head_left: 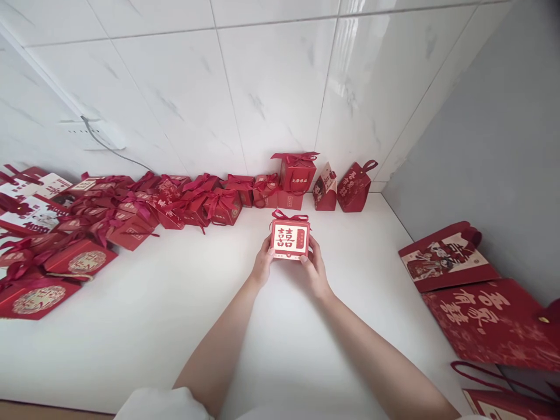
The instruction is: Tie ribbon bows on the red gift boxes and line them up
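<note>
Between both hands is a small red gift box (286, 238) with a white front panel, a large red double-happiness character and a red ribbon bow on top. My left hand (262, 262) grips its left side, thumb at the lower front corner. On the opposite side, my right hand (315, 265) has its thumb on the lower right of the front. The fingers behind the box are mostly hidden. Just beyond it, a ribboned red box (298, 175) is stacked on other red boxes near the wall.
Many ribboned red gift boxes (131, 224) crowd the table's left and back. Two peaked boxes (324, 188) (353, 188) stand at the back right. Red gift bags (490, 318) lie along the right edge. A grey cable (109, 149) runs from a wall socket (91, 135).
</note>
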{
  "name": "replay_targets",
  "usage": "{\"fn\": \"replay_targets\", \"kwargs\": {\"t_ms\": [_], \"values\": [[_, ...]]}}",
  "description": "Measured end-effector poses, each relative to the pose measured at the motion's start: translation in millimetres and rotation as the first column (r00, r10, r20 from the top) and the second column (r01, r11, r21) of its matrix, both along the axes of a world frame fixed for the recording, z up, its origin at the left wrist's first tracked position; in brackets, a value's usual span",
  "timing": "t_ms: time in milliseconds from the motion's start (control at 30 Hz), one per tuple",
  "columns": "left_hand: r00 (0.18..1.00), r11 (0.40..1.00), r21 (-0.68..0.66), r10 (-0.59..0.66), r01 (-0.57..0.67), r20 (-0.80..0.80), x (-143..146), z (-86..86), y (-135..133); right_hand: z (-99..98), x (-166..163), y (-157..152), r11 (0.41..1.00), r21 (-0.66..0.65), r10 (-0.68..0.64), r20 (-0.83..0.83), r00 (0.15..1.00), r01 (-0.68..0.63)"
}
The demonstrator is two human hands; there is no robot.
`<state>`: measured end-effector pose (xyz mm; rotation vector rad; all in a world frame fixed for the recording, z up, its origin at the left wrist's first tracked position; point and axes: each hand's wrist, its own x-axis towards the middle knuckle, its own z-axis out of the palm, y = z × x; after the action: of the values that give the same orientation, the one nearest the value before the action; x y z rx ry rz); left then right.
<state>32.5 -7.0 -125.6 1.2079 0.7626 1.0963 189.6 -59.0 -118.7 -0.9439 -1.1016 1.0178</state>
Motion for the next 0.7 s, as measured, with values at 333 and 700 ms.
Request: {"fn": "replay_targets", "kwargs": {"t_ms": [333, 700], "values": [[0.997, 0.998, 0.060, 0.030, -0.026, -0.071, 3, 9.4, -5, 4.7, 2, 0, 0.996, -0.014, -0.087, 0.060, 0.994, 0.088], [0.931, 0.936, 0.186, 0.328, -0.298, -0.160, 11, 9.6, -9, 1.0, -4, -1, 0.950, 0.098, -0.308, 0.158, 0.938, 0.296]]}}
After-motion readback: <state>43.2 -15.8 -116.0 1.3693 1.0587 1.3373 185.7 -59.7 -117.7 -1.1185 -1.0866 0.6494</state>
